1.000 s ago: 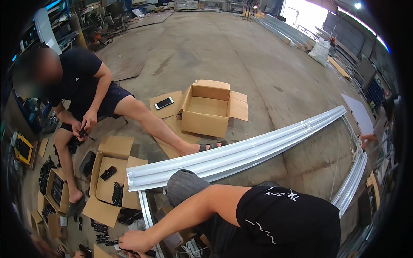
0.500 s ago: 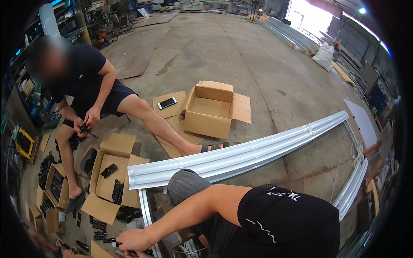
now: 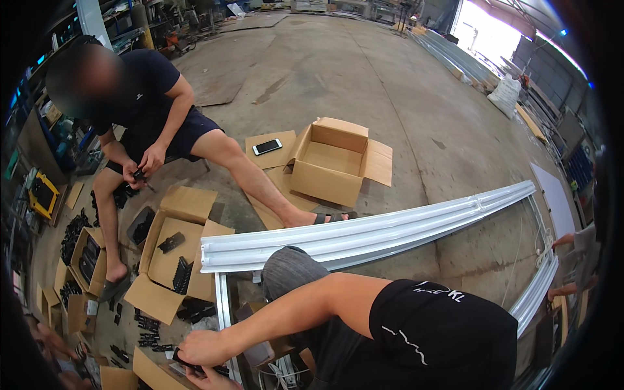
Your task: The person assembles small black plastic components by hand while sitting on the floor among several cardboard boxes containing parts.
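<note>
My right hand (image 3: 205, 348) is closed over a slim black part (image 3: 184, 361) at the lower edge, left of centre. Just below it, my left hand (image 3: 213, 379) grips the same part from underneath, its fingers partly cut off by the frame edge. The part's exact kind cannot be made out. An opened cardboard carton (image 3: 153, 273) with black ribbed pieces inside stands beyond my hands. Similar black pieces (image 3: 148, 331) lie in rows on the floor to the left. An open carton flap (image 3: 153, 372) is right beside my hands.
Long white metal channels (image 3: 364, 231) stretch across in front of my grey-clad knee (image 3: 292, 273). A seated co-worker's hands (image 3: 146, 168) hold a small dark piece. Farther off are an open carton (image 3: 331, 172) and a phone (image 3: 267, 147) on cardboard. Other people show at both edges.
The view has shifted slightly. My left hand and the black part now show more clearly beneath my right hand. The co-worker's hands have drawn closer together around the dark piece.
</note>
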`<state>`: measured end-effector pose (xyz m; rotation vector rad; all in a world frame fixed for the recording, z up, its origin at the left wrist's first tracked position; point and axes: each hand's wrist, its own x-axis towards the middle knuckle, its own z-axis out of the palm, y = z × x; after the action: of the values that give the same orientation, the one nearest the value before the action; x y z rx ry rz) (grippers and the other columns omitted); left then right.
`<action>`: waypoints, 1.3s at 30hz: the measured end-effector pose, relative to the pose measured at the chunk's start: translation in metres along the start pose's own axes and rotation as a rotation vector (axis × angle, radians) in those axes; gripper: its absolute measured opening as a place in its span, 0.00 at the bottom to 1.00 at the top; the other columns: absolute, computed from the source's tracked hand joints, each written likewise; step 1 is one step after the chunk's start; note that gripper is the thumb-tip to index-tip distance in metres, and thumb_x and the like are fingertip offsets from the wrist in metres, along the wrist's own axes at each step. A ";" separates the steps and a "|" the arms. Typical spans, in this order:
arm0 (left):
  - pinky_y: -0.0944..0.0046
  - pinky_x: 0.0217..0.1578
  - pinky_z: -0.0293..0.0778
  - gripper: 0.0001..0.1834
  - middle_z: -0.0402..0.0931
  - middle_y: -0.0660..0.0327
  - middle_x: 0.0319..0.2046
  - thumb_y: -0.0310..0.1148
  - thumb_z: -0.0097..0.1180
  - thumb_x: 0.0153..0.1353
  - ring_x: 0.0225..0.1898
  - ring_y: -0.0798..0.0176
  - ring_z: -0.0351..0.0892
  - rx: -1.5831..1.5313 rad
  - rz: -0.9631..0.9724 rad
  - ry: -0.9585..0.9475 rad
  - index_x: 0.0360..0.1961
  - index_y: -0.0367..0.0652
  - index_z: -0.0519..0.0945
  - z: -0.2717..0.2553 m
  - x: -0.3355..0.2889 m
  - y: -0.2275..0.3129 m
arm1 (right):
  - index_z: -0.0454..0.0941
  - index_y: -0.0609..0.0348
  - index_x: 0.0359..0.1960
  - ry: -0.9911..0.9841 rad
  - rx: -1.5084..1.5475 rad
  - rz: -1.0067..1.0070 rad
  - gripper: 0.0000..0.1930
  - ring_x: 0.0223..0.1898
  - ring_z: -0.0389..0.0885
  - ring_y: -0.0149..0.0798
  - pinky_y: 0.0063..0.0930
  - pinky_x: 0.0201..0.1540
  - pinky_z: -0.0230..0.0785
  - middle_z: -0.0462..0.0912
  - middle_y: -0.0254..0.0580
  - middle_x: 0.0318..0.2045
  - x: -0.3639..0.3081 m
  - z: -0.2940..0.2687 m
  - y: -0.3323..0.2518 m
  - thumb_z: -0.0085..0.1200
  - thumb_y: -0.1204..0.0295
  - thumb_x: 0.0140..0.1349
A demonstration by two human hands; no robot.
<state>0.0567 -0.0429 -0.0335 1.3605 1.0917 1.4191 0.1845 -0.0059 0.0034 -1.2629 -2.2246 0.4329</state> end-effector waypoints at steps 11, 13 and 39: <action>0.59 0.54 0.70 0.38 0.70 0.53 0.57 0.30 0.63 0.64 0.53 0.59 0.71 0.042 -0.032 0.004 0.71 0.34 0.57 -0.002 -0.003 -0.004 | 0.80 0.65 0.29 0.041 -0.127 -0.057 0.12 0.35 0.85 0.49 0.40 0.35 0.76 0.83 0.48 0.29 -0.004 0.001 0.003 0.59 0.68 0.48; 0.62 0.50 0.73 0.29 0.72 0.54 0.55 0.28 0.59 0.67 0.50 0.61 0.74 -0.002 -0.090 0.052 0.65 0.35 0.62 -0.012 -0.002 -0.029 | 0.80 0.64 0.28 0.033 -0.137 -0.069 0.11 0.34 0.85 0.49 0.40 0.35 0.76 0.83 0.47 0.28 -0.003 0.002 0.004 0.59 0.67 0.48; 0.61 0.62 0.65 0.23 0.63 0.52 0.65 0.27 0.57 0.68 0.62 0.60 0.67 -0.077 -0.188 0.070 0.60 0.33 0.64 -0.007 -0.005 -0.024 | 0.72 0.67 0.41 -0.156 0.003 0.137 0.18 0.34 0.83 0.54 0.44 0.35 0.75 0.78 0.54 0.36 -0.007 -0.016 -0.003 0.57 0.65 0.57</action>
<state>0.0505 -0.0425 -0.0583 1.1303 1.1663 1.3641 0.1949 -0.0132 0.0160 -1.4290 -2.2713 0.6052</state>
